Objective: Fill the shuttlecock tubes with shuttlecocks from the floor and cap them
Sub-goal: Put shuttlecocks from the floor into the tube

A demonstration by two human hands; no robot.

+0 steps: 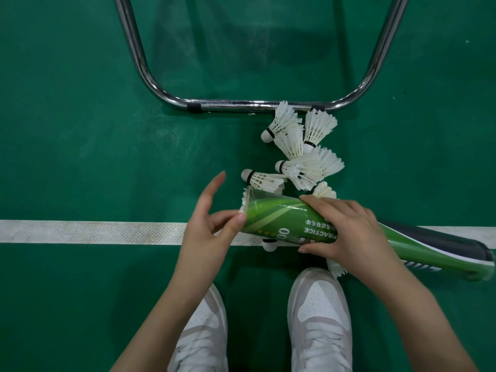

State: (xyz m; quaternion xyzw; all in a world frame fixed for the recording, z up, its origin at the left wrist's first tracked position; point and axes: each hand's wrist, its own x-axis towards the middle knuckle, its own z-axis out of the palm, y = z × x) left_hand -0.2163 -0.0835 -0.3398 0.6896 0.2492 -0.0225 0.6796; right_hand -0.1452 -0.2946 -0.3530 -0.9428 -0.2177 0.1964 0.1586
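Note:
A green shuttlecock tube (279, 218) lies nearly level above the floor, its open mouth pointing left. My right hand (346, 232) wraps around its middle. My left hand (214, 226) is at the mouth, thumb and fingers pinched on the white feather skirt of a shuttlecock (244, 201) that sticks out of the opening, with the index finger stretched up. Several loose shuttlecocks (308, 167) lie in a heap on the floor just beyond the tube. Another shuttlecock lies under the tube; its cork (269, 246) and some of its feathers (336, 268) show.
A chrome tubular frame (241, 106) rests on the green court floor behind the heap. A white court line (94, 232) runs across under the hands. A dark grey long object (451, 238) lies behind the tube's right end. My white shoes (319, 312) stand below.

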